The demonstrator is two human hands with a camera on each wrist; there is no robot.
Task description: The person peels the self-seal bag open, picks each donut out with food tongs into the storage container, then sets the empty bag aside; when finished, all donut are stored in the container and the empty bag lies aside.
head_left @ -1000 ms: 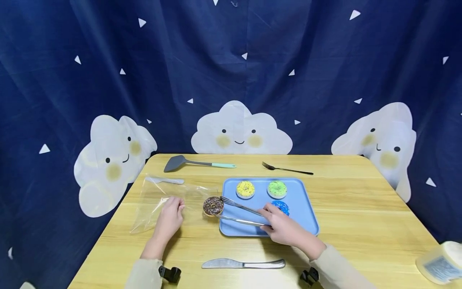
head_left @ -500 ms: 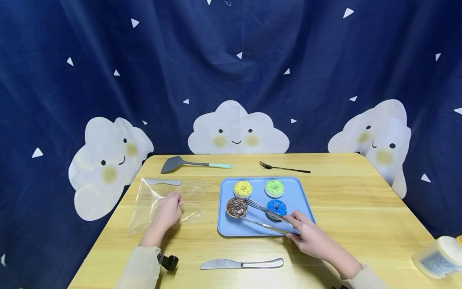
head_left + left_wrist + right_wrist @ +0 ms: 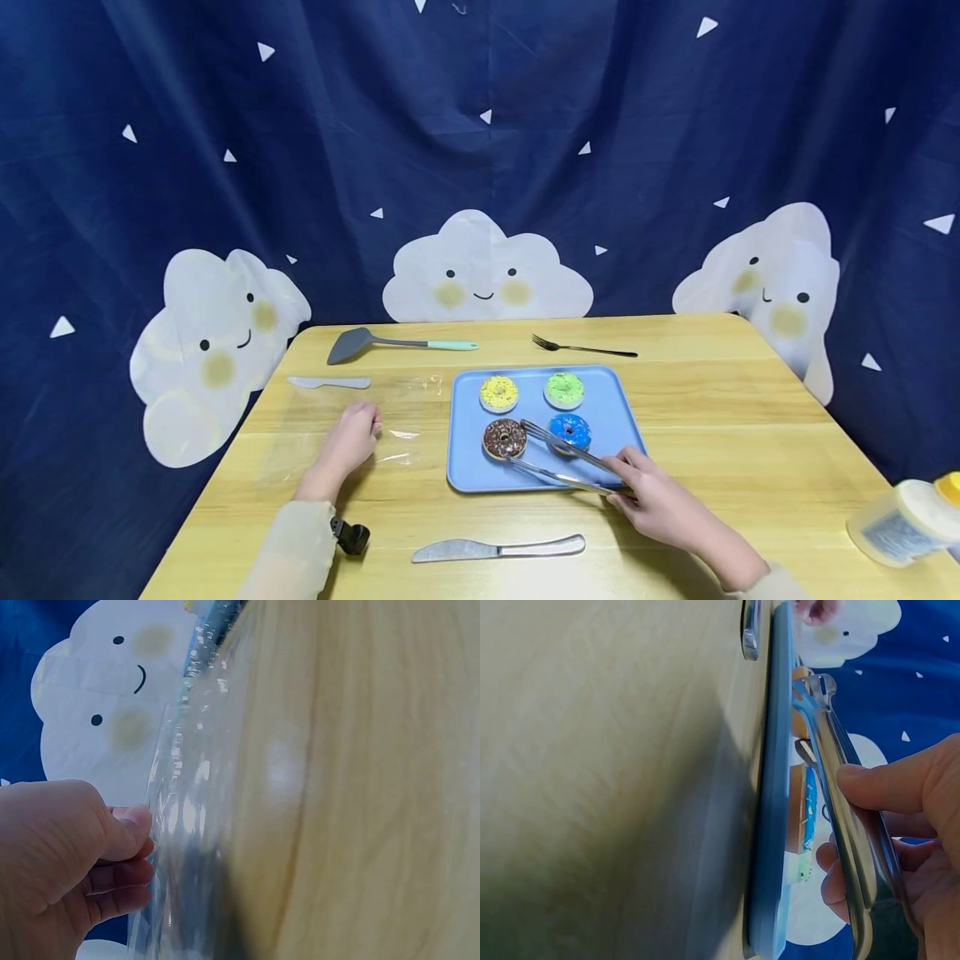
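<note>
My left hand [image 3: 351,437] pinches the edge of a clear plastic bag [image 3: 187,817] that lies flat on the table's left side. In my right hand [image 3: 660,500] I hold metal tongs [image 3: 562,478], their tips at the right side of a chocolate doughnut [image 3: 505,439]. This doughnut sits at the front left of a blue tray [image 3: 468,479]. A blue doughnut [image 3: 571,433] is partly covered by the upper tong arm. Behind these two, on the same tray, are a yellow doughnut [image 3: 498,393] and a green doughnut [image 3: 564,390].
A table knife [image 3: 498,548] lies before the tray. At the back are a spatula [image 3: 401,342] and a black fork [image 3: 585,347]. A whitish plastic knife [image 3: 328,382] lies beyond the bag. At the right edge stands a white bottle [image 3: 896,525] with a yellow cap.
The chocolate doughnut has gone right with the tongs, from the bag's mouth onto the tray. The tongs' tips have since spread beside it. The bag has flattened; my left hand stays near its place.
</note>
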